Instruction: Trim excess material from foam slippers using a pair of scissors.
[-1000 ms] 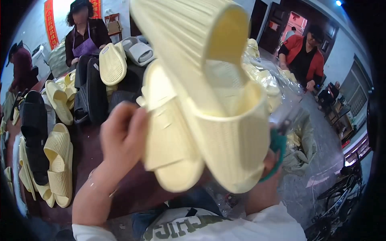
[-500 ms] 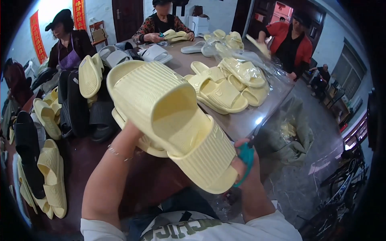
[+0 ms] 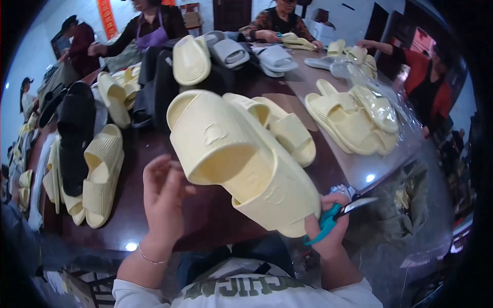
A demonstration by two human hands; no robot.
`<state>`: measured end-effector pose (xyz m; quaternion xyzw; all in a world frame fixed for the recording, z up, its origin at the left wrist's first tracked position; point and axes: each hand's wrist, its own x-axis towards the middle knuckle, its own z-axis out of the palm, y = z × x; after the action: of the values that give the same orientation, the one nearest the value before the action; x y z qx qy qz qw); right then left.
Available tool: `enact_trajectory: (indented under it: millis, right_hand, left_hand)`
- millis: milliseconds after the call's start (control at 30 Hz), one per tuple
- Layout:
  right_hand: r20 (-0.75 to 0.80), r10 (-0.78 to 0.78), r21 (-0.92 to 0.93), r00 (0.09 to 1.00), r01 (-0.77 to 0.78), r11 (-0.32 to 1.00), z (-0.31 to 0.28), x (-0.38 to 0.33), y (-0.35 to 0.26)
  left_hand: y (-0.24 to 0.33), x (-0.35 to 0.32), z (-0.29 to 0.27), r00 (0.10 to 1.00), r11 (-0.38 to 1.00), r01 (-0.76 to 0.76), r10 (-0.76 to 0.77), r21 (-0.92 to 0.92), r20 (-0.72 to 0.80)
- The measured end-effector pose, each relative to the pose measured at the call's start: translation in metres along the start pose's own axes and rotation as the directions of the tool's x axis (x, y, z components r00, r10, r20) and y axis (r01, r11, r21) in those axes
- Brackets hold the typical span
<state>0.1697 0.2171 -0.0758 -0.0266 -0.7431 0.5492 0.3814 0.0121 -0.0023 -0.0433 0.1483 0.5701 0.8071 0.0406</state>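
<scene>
My right hand point(image 3: 331, 240) pinches the near end of a pair of pale yellow slide slippers point(image 3: 277, 208), which lie joined, one tucked into the other. Looped on that same hand are teal-handled scissors point(image 3: 323, 230), their blades pointing out to the right. The pair slants up and away to the left over the dark red table. My left hand point(image 3: 167, 197) is open beside the far slipper's strap, fingers apart and holding nothing. Just behind the held pair, more yellow slippers point(image 3: 290, 131) rest on the table, partly covered by it.
Black slippers point(image 3: 77, 133) and an upright yellow pair point(image 3: 102, 177) line the left. Grey slippers point(image 3: 275, 59) are piled at the back. Yellow slippers point(image 3: 354, 120) sit by clear plastic point(image 3: 405, 110) at right. Co-workers stand or sit around the table; a sack point(image 3: 405, 200) is on the floor.
My left hand has come out from behind the yellow slippers and now is apart from them. My view has swung left. The slippers behind the held pair show more fully.
</scene>
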Motion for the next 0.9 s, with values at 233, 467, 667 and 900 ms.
enact_trajectory:
  millis: [233,467,667,900]
  right_hand:
    - [0.169,-0.178,0.05,0.969,0.172,0.984,0.056,-0.012,0.019]
    - [0.43,-0.041,0.137,0.902,-0.02,0.99,0.098,-0.025,-0.006]
    - [0.533,-0.025,0.278,0.846,-0.147,0.949,0.1,-0.019,-0.01]
    - [0.35,0.259,-0.048,0.9,-0.259,0.965,0.067,0.009,-0.007]
  left_hand:
    - [-0.006,-0.031,-0.022,0.997,0.985,0.044,-0.033,-0.165,0.064]
    - [-0.01,-0.022,-0.028,0.97,0.941,0.241,-0.223,-0.236,0.101]
    - [-0.022,-0.017,-0.037,0.998,0.951,0.062,-0.055,0.302,-0.03]
    - [-0.034,-0.007,-0.041,0.976,0.976,0.208,-0.212,-0.069,-0.049]
